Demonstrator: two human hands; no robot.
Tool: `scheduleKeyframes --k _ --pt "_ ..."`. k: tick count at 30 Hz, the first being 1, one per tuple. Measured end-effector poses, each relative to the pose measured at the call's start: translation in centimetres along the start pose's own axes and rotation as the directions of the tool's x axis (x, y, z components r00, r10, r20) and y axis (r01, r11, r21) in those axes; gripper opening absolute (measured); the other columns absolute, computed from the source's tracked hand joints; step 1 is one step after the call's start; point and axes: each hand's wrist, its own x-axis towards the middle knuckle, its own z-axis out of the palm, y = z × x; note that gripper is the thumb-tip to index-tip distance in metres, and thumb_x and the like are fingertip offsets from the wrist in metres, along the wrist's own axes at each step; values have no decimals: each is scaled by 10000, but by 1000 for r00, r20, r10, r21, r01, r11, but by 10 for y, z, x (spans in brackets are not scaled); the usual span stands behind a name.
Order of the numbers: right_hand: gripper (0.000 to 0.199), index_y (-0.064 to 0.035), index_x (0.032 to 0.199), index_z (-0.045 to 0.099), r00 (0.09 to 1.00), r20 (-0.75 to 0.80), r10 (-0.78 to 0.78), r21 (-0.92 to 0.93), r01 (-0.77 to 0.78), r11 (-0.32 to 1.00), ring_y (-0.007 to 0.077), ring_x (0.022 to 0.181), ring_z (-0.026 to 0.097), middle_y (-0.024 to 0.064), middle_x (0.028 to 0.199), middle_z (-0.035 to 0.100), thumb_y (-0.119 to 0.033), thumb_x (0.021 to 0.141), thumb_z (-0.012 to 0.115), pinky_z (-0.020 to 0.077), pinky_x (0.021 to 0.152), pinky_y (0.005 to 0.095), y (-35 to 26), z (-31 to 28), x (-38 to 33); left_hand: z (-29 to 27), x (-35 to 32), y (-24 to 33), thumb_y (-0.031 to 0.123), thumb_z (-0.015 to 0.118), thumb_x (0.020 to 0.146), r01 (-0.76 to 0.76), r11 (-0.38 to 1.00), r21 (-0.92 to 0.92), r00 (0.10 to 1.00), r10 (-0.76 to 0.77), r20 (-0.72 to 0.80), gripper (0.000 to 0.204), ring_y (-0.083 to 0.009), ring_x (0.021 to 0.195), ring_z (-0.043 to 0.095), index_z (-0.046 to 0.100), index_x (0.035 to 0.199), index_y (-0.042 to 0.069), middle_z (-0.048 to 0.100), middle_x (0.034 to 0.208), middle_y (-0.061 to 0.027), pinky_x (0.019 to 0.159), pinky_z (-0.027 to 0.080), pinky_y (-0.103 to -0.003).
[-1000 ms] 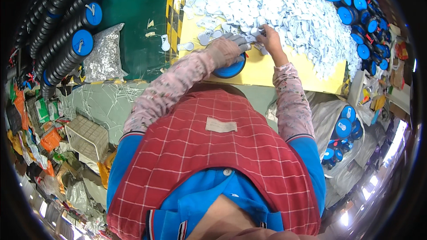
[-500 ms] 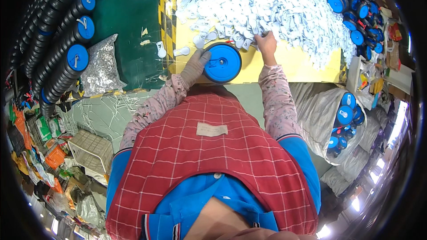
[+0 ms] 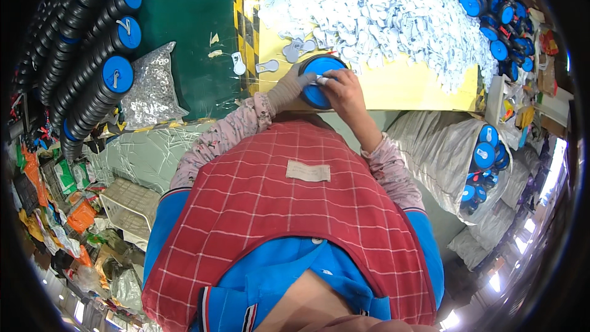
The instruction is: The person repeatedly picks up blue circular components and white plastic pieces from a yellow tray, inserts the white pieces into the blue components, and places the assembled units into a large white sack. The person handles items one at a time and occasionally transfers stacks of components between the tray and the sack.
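Note:
A blue-hubbed black wheel (image 3: 314, 80) stands at the near edge of the yellow table (image 3: 405, 89). My left hand (image 3: 286, 88), in a grey glove, grips its left side. My right hand (image 3: 342, 90) is bare and rests on the wheel's right face, pinching a small white plastic piece (image 3: 322, 79) against the hub. A big heap of the same white pieces (image 3: 381, 18) covers the table beyond the wheel.
Rows of stacked blue-hubbed wheels (image 3: 92, 67) lie on the green floor at left, next to a bag of small metal parts (image 3: 152, 86). More wheels (image 3: 491, 0) ring the table's far side and fill a white sack (image 3: 485, 160) at right. A plastic basket (image 3: 129, 206) sits lower left.
My right hand came back from the white heap with a piece and now presses on the wheel. The left hand has pulled the wheel upright toward me.

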Motion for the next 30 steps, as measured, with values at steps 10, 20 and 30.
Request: scheduleKeyframes --k 10,20,30 --pt "905 -44 1329 541 770 395 500 94 -576 812 409 1123 592 247 1227 602 -344 563 919 487 964 438 28 -5 50 0 -12 8 359 635 947 -64 845 531 990 123 -76 635 -312 1187 584 415 1409 -17 577 1300 -242 1014 468 -376" --pt "445 39 1287 613 302 -144 942 684 -657 316 201 1089 606 142 1200 665 -298 1000 571 467 955 325 172 -123 -176 -57 97 132 342 775 835 -170 224 960 461 879 -123 705 -418 1226 530 453 1390 48 525 1356 -216 1007 456 -459" --pt "271 -116 1122 654 884 -189 428 100 -416 904 343 974 631 128 1062 655 -55 858 634 520 788 421 147 -34 -37 -60 68 168 261 633 935 -228 392 891 566 798 -206 414 -348 1124 595 576 1292 58 609 1248 -197 970 463 -396"
